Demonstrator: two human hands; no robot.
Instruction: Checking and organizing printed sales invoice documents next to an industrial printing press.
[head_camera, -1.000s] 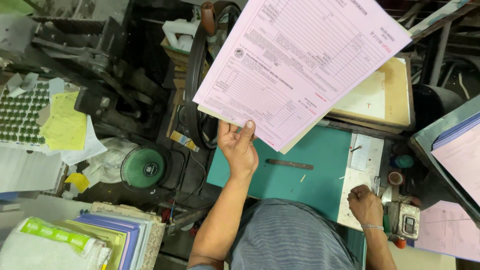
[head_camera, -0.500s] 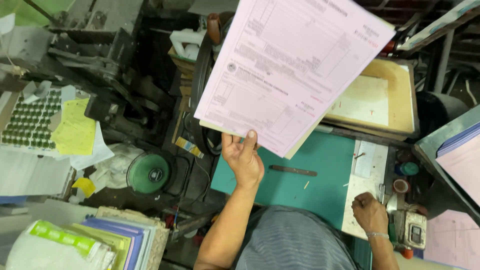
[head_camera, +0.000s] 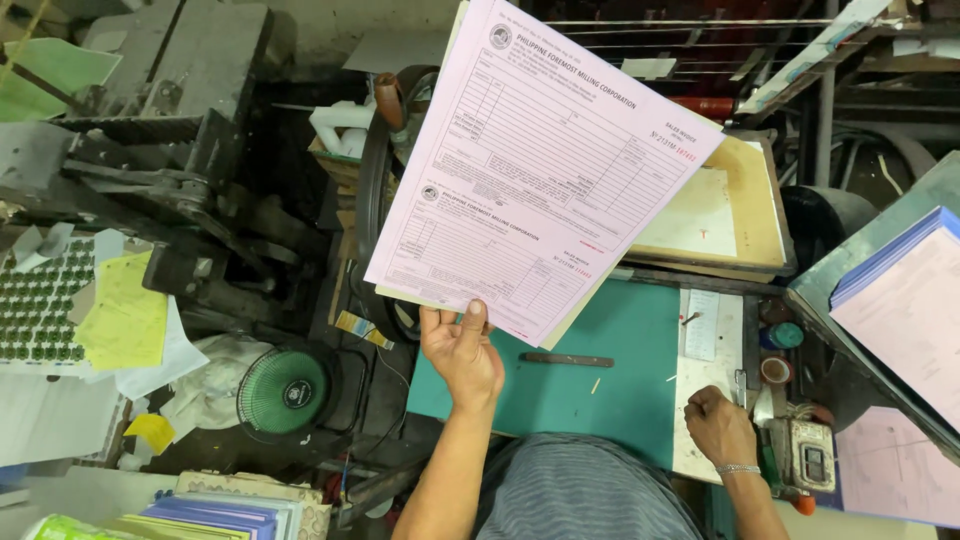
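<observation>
Two hands, left gripping pink forms (right fisted)

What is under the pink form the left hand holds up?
A cream sheet's edge peeks out beneath the pink form in the left hand. Anything further in the stack is covered.

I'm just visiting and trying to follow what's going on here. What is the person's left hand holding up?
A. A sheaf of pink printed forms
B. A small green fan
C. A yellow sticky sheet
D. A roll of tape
A: the left hand grips the lower edge of the pink printed forms, raised above the teal table, while the right hand rests down on a white sheet.
</observation>
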